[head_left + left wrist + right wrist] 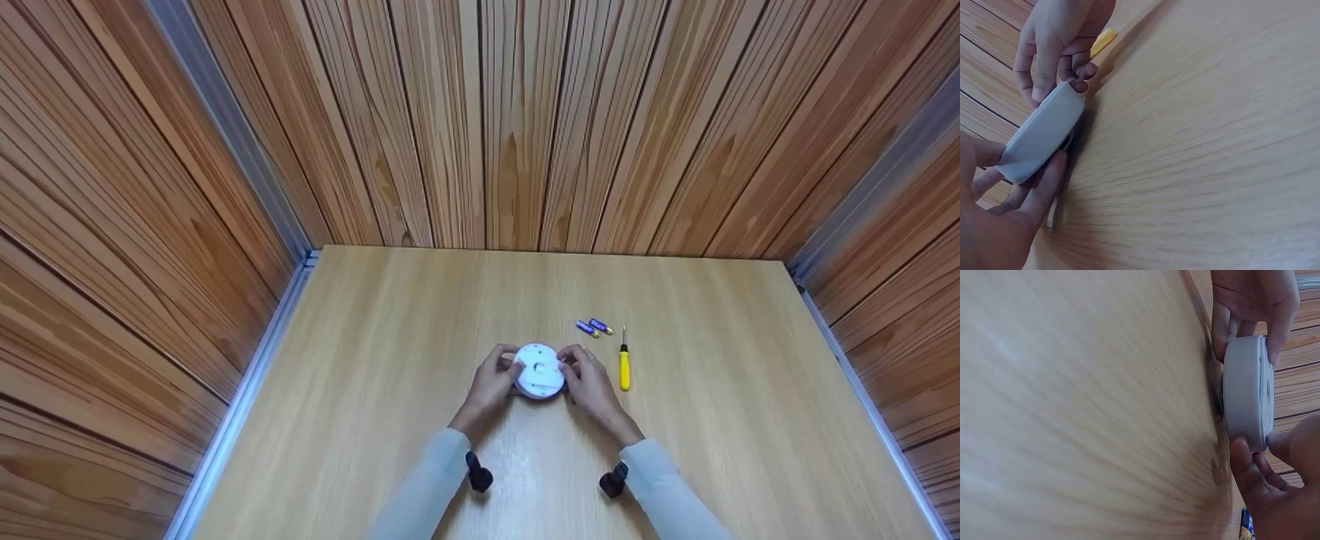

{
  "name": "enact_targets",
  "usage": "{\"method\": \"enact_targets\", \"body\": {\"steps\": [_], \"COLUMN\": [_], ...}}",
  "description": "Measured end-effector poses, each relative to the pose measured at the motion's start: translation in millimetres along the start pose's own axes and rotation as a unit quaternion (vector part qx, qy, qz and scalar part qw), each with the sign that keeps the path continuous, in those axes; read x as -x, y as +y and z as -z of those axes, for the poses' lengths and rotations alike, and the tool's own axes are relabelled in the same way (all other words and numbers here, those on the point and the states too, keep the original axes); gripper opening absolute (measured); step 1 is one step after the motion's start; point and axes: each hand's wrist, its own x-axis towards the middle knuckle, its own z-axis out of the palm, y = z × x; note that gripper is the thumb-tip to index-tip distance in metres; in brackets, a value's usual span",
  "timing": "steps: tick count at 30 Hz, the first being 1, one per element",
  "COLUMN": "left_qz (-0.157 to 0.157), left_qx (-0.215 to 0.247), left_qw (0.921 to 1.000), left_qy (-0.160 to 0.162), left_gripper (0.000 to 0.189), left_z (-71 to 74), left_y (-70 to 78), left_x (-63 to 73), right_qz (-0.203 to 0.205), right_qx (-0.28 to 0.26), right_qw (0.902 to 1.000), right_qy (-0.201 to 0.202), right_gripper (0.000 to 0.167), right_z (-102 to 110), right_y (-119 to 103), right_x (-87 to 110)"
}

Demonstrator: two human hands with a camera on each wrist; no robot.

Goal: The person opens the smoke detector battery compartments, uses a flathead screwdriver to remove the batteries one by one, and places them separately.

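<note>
A round white puck-shaped device point(540, 381) is held just over the table between both hands, its flat face with small holes and a central recess turned up. My left hand point(491, 380) grips its left edge, thumb on the upper face. In the left wrist view the fingers of that hand reach beneath the device's side wall point(1047, 132). My right hand point(592, 386) pinches the right edge between thumb and fingers, seen also in the right wrist view beside the rim point(1241, 391). The device's underside is mostly hidden.
Two purple batteries with gold ends, one battery point(587, 328) beside the other battery point(601, 326), lie behind the right hand. A screwdriver point(624, 367) with a yellow handle lies to the right, tip pointing away. Wood-panelled walls point(517, 150) enclose the table point(375, 337).
</note>
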Motion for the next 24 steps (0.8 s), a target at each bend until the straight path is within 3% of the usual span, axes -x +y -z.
{"method": "enact_targets", "body": {"steps": [4,7,13,20,24], "left_qz": [-0.019,-0.016,-0.002,-0.011,0.009], "left_qx": [0.006,0.003,-0.001,-0.001,0.009], "left_qw": [0.9998,0.9999,1.0000,0.9999,0.9999], "left_qy": [-0.004,-0.003,-0.003,-0.001,-0.002], "left_gripper": [0.028,0.027,0.026,0.027,0.027], "left_z": [0.7,1.4,1.6,1.9,1.7], "left_y": [-2.1,-2.2,-2.3,-3.6,-3.6], "left_x": [-0.3,-1.0,-0.4,-0.6,-0.8], "right_qz": [-0.003,-0.021,-0.037,-0.040,-0.048], "right_qx": [-0.045,-0.060,-0.049,-0.050,-0.060], "right_qw": [0.9990,0.9978,0.9976,0.9973,0.9963], "right_qy": [-0.004,-0.019,-0.031,-0.037,-0.038], "right_gripper": [0.019,0.025,0.032,0.035,0.033], "right_z": [-0.5,-0.5,-0.9,-2.7,-3.6], "right_y": [2.7,3.6,4.9,3.9,3.1], "right_x": [-0.3,-0.3,1.6,2.4,3.2]}}
